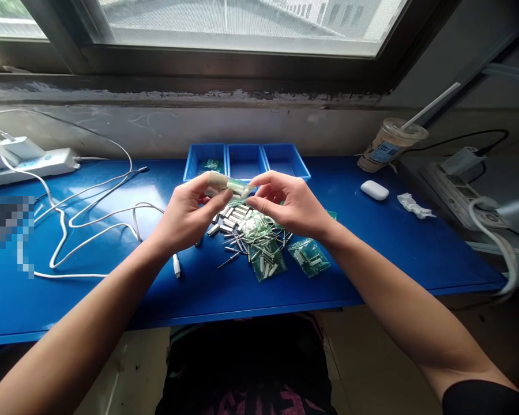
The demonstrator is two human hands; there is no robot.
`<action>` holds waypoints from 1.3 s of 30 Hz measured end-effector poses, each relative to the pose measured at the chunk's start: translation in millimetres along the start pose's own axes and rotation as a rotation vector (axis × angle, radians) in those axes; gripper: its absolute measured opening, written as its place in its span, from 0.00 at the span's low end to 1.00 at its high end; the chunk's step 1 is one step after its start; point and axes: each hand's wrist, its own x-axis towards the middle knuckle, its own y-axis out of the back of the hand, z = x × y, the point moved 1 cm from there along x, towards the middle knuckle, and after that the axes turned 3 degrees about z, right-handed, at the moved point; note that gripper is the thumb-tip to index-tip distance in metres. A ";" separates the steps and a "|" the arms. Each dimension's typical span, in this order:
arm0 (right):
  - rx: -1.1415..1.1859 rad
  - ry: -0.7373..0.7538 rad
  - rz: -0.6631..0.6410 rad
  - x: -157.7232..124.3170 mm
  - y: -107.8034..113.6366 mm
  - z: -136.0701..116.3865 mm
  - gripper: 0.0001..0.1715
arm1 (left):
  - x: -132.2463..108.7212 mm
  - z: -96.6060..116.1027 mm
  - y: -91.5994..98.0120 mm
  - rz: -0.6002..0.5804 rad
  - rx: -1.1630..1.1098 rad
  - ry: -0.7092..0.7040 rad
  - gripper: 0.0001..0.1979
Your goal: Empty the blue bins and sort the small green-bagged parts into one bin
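Pinched in my left hand (185, 214) is a small clear plastic bag (239, 189) with pale cylindrical pieces inside. The thumb and fingertips of my right hand (293, 203) close on the bag's right end. Under both hands lies a pile of short metal blocks (232, 218) and thin pin-like pieces (239, 246), which look like rivets. Two filled greenish bags, one at the front of the pile (267, 262) and one to its right (310, 257), rest on the table. My hands hide part of the pile.
Behind my hands stands a blue three-part tray (266, 154); a small bag (211, 165) lies in its left compartment. White cables (64, 230) and a power strip (47, 161) are at left. A drink cup (387, 147), white case (374, 190) and crumpled tissue (415, 206) sit at right.
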 end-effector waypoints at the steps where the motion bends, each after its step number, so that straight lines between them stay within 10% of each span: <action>1: -0.003 -0.002 0.004 -0.1 0.0 0.4 0.18 | -0.2 0.5 0.9 -0.008 0.012 0.003 0.15; 11: -0.221 0.161 0.221 6.5 15.5 -29.8 0.10 | 29.2 9.1 30.4 0.225 0.537 -0.130 0.18; 18: -0.359 0.373 -0.196 1.5 -4.5 -54.2 0.08 | 42.7 -9.5 36.3 0.059 1.137 0.039 0.25; 25: -0.802 0.024 -0.196 12.3 12.4 -0.4 0.09 | 24.5 -14.4 36.2 0.024 0.935 -0.056 0.18; 39: -0.798 0.192 -0.074 3.7 1.9 27.3 0.12 | 10.0 -16.2 8.9 -0.433 0.815 -0.287 0.15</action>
